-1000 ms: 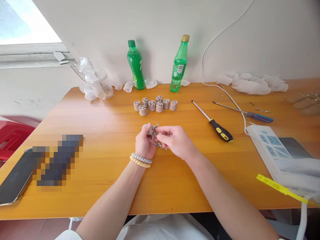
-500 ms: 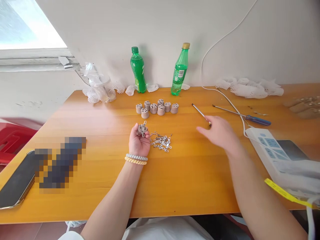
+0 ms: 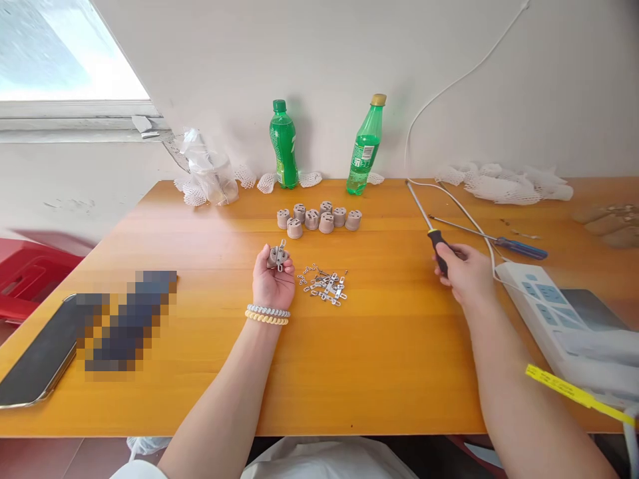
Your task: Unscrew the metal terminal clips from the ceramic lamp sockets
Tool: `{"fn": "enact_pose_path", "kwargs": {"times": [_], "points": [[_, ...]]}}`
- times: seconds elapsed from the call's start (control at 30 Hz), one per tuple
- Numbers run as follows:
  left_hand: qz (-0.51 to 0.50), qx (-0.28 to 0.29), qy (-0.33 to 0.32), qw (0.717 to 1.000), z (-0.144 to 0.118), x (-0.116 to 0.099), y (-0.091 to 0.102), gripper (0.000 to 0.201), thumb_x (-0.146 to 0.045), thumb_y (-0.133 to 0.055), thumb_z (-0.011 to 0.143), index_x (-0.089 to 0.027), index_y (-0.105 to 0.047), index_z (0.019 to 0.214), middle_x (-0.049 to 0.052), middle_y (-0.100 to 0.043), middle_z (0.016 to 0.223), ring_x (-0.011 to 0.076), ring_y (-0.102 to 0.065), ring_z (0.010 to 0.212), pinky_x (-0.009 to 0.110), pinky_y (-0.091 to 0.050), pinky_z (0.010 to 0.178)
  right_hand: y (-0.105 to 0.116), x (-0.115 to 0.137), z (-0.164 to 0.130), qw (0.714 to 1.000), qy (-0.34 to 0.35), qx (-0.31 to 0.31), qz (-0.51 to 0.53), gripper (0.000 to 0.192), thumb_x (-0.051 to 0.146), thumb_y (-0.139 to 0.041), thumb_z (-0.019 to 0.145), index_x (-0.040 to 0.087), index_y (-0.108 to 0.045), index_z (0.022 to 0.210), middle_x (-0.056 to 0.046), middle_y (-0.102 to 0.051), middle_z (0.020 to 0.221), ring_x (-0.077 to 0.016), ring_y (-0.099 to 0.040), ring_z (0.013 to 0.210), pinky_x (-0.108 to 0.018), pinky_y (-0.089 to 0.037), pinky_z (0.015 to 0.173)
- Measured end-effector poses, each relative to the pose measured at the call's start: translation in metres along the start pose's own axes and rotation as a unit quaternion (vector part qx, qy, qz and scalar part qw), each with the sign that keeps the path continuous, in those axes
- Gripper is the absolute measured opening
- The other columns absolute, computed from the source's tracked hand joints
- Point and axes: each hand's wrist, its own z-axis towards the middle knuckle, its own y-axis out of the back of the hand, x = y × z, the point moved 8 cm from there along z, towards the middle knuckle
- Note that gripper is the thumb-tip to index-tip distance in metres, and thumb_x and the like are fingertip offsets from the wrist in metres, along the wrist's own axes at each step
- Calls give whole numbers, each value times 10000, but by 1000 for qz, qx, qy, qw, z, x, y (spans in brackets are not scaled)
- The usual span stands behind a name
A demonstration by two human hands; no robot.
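Observation:
My left hand [image 3: 273,283] is closed around a small beige ceramic lamp holder [image 3: 274,258], its slotted end facing up. A slotted metal bracket [image 3: 281,251] lies across that end and sticks out on both sides. My right hand [image 3: 469,271] grips the black handle of a screwdriver [image 3: 425,218]; its shaft points away toward the wall. Right of my left hand lies a loose pile of metal brackets [image 3: 330,290], with small nuts [image 3: 303,274] and screws among them. Behind these stands a cluster of several similar lamp holders [image 3: 326,223].
Two green bottles [image 3: 284,150] stand by the wall. A blue-handled screwdriver [image 3: 522,247] and white cable [image 3: 464,206] lie at right, beside a power strip [image 3: 532,293]. White foam nets [image 3: 504,183] line the table's back. A phone [image 3: 37,352] lies at left.
My right hand has closed on the black-handled screwdriver and lifted it from the table, moving it right. My left hand still holds the lamp holder; the whole view has shifted slightly.

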Motion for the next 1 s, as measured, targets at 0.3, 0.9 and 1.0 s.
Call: {"fn": "enact_pose_path", "kwargs": {"times": [0.3, 0.9, 1.0], "points": [[14, -4, -25, 1000, 5, -8, 2, 199, -312, -605, 812, -159, -526, 712, 7, -589, 591, 45, -493, 448, 135, -375, 422, -57, 15, -33, 967, 39, 47, 248, 312, 258, -746, 605, 178, -593, 864, 15, -598, 704, -93, -567, 510, -208, -421, 410], [63, 5, -9, 998, 2, 6, 1, 193, -276, -605, 772, -178, -466, 682, -15, -551, 559, 65, -474, 411, 169, -321, 383, -55, 26, -53, 966, 25, 65, 248, 133, 274, -620, 640, 184, -568, 722, 8, -630, 587, -177, -629, 448, -304, -518, 373], [75, 9, -5, 997, 2, 10, 1, 186, -279, -599, 778, -177, -472, 687, -11, -561, 565, 63, -467, 407, 170, -320, 381, -57, 28, -55, 968, 29, 67, 242, 110, 256, -609, 651, 187, -565, 725, 11, -631, 583, -197, -644, 457, -313, -520, 367]]}}
